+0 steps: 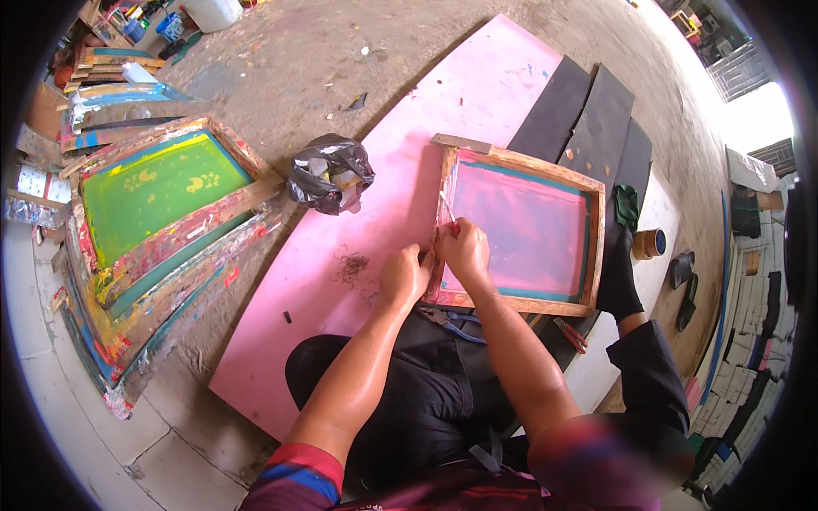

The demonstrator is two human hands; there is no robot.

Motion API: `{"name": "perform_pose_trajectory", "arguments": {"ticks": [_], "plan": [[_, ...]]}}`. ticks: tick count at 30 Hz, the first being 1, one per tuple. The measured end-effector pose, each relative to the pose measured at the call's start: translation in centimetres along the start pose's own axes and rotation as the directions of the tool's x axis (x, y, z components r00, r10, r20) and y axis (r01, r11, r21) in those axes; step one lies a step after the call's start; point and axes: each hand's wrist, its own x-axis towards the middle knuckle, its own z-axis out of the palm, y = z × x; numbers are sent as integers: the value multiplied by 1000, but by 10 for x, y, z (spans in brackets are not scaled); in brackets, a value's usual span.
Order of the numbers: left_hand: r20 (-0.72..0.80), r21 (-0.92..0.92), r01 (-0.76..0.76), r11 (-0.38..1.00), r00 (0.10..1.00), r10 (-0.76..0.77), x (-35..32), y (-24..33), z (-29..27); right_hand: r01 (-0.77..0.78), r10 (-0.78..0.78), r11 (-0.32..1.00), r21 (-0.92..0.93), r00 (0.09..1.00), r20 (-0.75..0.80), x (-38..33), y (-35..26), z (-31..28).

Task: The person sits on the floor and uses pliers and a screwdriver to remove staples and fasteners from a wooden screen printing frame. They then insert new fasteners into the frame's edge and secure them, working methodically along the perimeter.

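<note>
A wooden screen-printing frame point(599, 247) with pink-stained mesh and blue-green edging lies in front of me on a pink board point(341, 281). At its left rail, my left hand point(407, 274) is closed, fingers curled against the wood. Just to the right, my right hand point(464, 253) is closed around a slim tool with a red part point(454, 228); its kind is unclear. The tool points along the left rail. Pliers with blue handles point(457, 325) lie by the frame's near edge, below my right hand. A red-handled tool point(571, 335) rests farther right.
Left of the board, paint-smeared frames are stacked, topped by one with green mesh point(162, 200). A black plastic bag point(332, 175) sits at the board's left edge. Dark panels point(588, 119) lie beyond the frame. A round container point(649, 244) and sandals point(684, 289) are at right.
</note>
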Motion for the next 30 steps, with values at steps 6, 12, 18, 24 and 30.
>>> {"name": "perform_pose_trajectory", "arguments": {"ticks": [6, 12, 18, 24, 30], "plan": [[-27, 0, -20, 1000, 999, 20, 1, -1, 4, -14, 18, 988, 151, 1000, -24, 18, 27, -2], [-44, 25, -33, 999, 998, 35, 1, -2, 2, 14, 3, 980, 197, 996, -87, 12, 29, -9], [-41, -28, 18, 999, 999, -19, 1, 8, 0, -30, 50, 975, 219, 995, -88, -13, 30, -28], [-72, 93, -32, 995, 997, 39, 4, 6, 12, 49, -20, 962, 267, 994, -111, -62, 35, -17], [-133, 31, -99, 995, 986, 102, 7, -2, 15, -63, 76, 964, 260, 996, -39, -97, 36, -5]]}}
